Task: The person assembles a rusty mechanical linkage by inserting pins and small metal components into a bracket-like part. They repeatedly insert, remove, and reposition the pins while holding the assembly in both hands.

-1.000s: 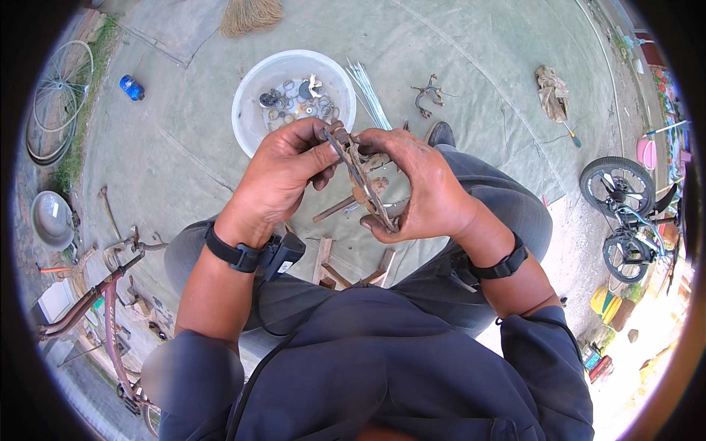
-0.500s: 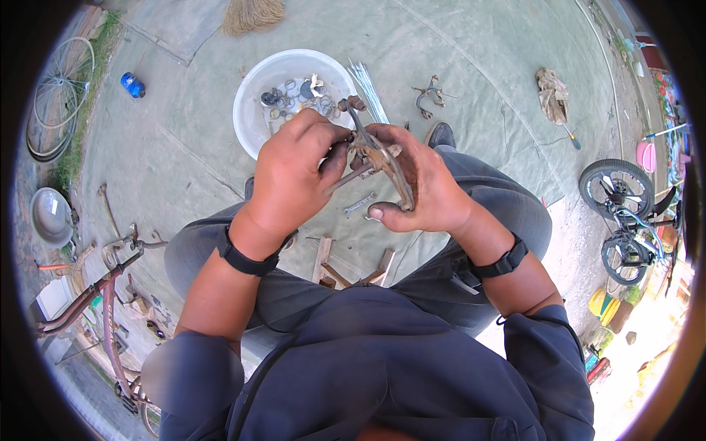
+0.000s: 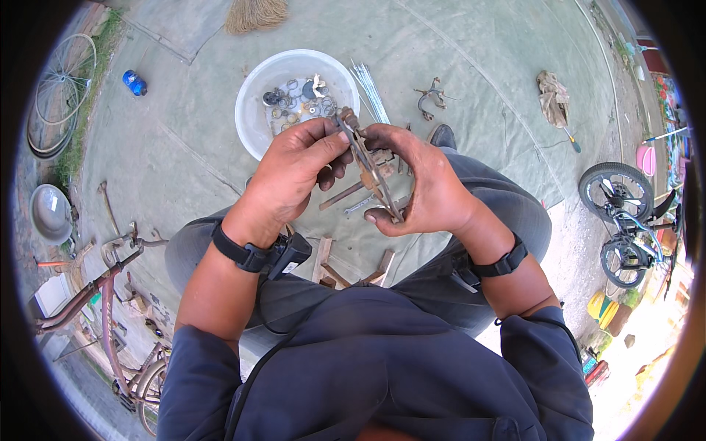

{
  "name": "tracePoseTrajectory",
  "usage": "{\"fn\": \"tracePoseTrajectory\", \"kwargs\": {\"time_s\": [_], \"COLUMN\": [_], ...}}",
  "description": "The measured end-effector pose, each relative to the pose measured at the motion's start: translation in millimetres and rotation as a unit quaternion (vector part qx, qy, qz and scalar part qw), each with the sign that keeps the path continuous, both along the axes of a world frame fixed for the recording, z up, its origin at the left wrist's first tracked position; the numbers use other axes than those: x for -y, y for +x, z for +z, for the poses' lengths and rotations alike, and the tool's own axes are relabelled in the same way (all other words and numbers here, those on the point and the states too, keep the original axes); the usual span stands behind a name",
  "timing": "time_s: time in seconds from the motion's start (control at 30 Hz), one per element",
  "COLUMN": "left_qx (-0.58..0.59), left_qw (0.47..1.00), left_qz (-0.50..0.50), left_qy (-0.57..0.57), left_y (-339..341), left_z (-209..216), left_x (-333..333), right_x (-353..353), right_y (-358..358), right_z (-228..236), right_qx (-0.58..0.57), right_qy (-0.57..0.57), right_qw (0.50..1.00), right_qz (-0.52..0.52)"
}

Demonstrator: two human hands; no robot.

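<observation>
A rusty bicycle brake caliper (image 3: 373, 170) is held up in front of me, tilted, with a thin metal rod sticking out toward the lower left. My right hand (image 3: 435, 184) wraps loosely round its right side, thumb at the lower end and fingers near the upper end. On the other side, my left hand (image 3: 294, 165) pinches the upper part between thumb and fingers. Below the caliper, a small wrench (image 3: 358, 206) lies on the ground sheet, partly covered. Another similar caliper (image 3: 432, 98) rests on the sheet farther off.
Just beyond my hands stands a white basin (image 3: 254, 132) of rings and small parts. Beside it lies a bundle of thin metal spokes (image 3: 370, 92). A wooden stand (image 3: 323, 259) is between my legs. An old bicycle frame (image 3: 110, 316) is at left, a small bike (image 3: 621, 220) at right.
My left hand has rolled over, its thumb now on the caliper's upper part. The caliper has turned more edge-on within my right hand.
</observation>
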State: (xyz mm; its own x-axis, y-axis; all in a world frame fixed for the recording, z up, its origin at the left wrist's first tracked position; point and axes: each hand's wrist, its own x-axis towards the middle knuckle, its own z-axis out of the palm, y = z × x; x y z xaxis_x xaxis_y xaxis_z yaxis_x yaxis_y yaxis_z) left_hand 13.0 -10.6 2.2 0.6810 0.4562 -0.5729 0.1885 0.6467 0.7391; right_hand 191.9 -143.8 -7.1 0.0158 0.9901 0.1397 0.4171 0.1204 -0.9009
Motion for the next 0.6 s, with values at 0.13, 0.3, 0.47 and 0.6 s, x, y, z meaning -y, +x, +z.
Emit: {"fn": "tracePoseTrajectory", "kwargs": {"time_s": [0.13, 0.3, 0.47, 0.6], "left_qx": [0.014, 0.025, -0.025, -0.022], "left_qw": [1.000, 0.998, 0.977, 0.960], "left_qz": [-0.010, -0.013, -0.053, -0.060], "left_qy": [0.008, 0.055, 0.205, 0.273], "left_y": [-1.7, -1.1, -2.8, -1.8], "left_z": [-3.3, -5.9, -1.0, -0.1], "left_x": [-1.6, 0.4, 2.9, 3.7], "right_x": [0.1, 2.1, 4.1, 3.8], "right_y": [0.5, -1.5, -1.6, -2.3], "right_z": [0.0, 1.0, 1.3, 0.2], "right_qx": [0.039, -0.018, -0.014, -0.074], "right_qy": [0.034, -0.010, -0.016, -0.047], "right_qw": [0.999, 1.000, 1.000, 0.996], "right_qz": [0.002, -0.007, -0.005, 0.001]}}
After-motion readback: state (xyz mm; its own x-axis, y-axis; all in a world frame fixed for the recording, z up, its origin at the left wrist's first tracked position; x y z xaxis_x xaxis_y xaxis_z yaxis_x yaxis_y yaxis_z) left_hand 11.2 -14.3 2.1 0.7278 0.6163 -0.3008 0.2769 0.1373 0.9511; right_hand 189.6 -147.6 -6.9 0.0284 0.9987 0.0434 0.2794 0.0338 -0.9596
